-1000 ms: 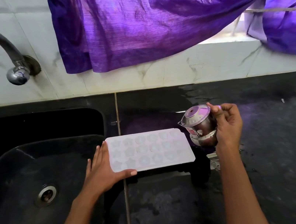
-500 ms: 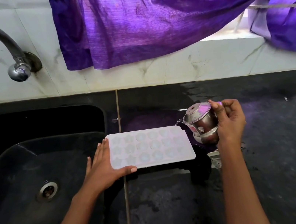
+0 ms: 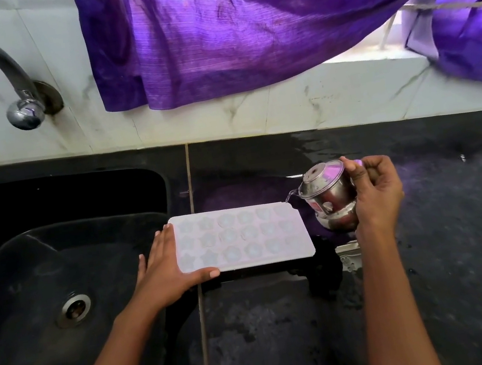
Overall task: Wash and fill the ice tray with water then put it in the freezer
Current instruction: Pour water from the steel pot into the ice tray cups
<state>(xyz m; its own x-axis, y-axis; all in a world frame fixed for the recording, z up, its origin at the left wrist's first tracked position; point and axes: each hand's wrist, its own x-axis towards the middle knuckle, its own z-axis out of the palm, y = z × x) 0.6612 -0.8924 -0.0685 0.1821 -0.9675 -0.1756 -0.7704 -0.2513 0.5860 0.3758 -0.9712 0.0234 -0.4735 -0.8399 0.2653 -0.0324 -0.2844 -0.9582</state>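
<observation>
The flat white ice tray with flower-shaped cells (image 3: 241,239) lies on the black stone desk (image 3: 433,246), its left end just beside the black sink (image 3: 27,279), so that spilled water can run off there, I think. My left hand (image 3: 168,269) presses flat against this left end, fingers straight and thumb along the near edge, grasping nothing, only to stop the tray from sliding. My right hand (image 3: 374,196) has its grip clenched on the small steel teapot with a lid (image 3: 329,196), wrist bent inward, the pot tilted so its spout hangs over the far right corner. A thin stream of water (image 3: 289,198) falls into that corner cell.
</observation>
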